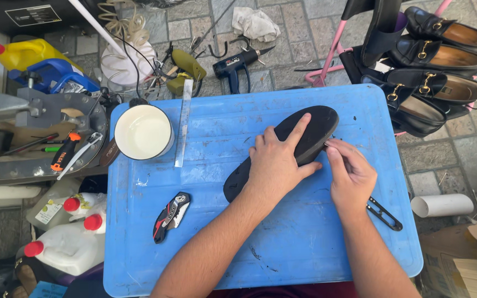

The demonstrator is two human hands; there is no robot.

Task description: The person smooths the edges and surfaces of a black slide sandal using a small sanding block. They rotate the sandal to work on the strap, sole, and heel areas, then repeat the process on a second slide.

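A black shoe sole (310, 132) lies flat and slanted on the blue table (305, 248). My left hand (277, 163) presses down on its middle, fingers spread over it. My right hand (351, 174) is at the sole's right edge, fingers pinched around a small thin tool whose tip touches the rim; the tool is mostly hidden. A pair of black thread snips (385, 215) lies on the table just right of my right wrist.
A white pot of glue (142, 132), a steel ruler (183, 124) and a folded utility knife (171, 216) lie on the table's left. Black loafers (437, 66) sit on a rack at right. Bottles, a heat gun (236, 67) and tools crowd the floor.
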